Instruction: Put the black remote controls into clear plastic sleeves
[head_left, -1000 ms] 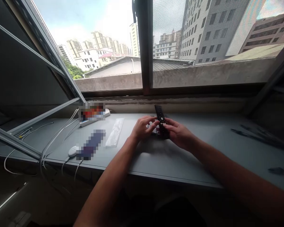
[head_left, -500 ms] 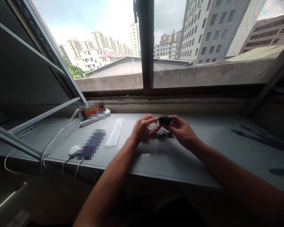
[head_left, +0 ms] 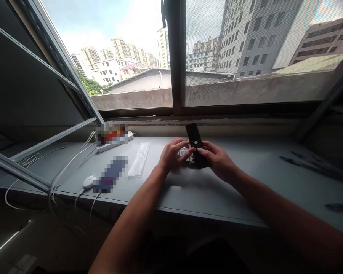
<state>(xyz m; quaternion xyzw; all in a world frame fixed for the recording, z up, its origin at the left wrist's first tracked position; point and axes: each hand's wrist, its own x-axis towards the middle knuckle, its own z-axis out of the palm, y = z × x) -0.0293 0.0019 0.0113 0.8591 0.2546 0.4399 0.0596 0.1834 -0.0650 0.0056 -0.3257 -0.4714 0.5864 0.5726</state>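
Observation:
Between my hands stands a slim black remote control, tilted up, with a round white button and small markings on the face toward me. My left hand holds its left edge, thumb near the front face. On its right edge my right hand grips it, thumb on the lower front. Crumpled clear plastic shows behind the remote, partly hidden by my fingers. Something dark lies at the remote's lower end, too shadowed to make out.
A flat clear plastic sleeve lies left of my hands on the grey table. Further left are a blurred-out phone-like object, a white round puck, a power strip and white cables. Dark cables lie right.
The remote was seen end-on as a short black block; now it is tipped up so its long face with the button shows. Both hands stay in nearly the same place.

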